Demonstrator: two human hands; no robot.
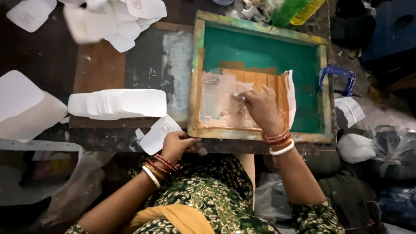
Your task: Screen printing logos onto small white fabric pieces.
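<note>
A wooden screen-printing frame [198,78] with green mesh lies on the worktable. Orange tape and a pale smeared patch cover its lower half. My right hand [259,106] rests inside the frame on that patch, fingers closed around a small white object, likely a squeegee or scraper. My left hand [177,145] is at the frame's near left corner, gripping a white printed paper piece [158,134] by its edge. Both wrists wear red and white bangles.
A fanned stack of white paper pieces [117,104] lies left of the frame. More printed pieces [117,19] are spread at the back left. A blue clamp [338,78] holds the frame's right side. Bags and bundles [381,151] crowd the right.
</note>
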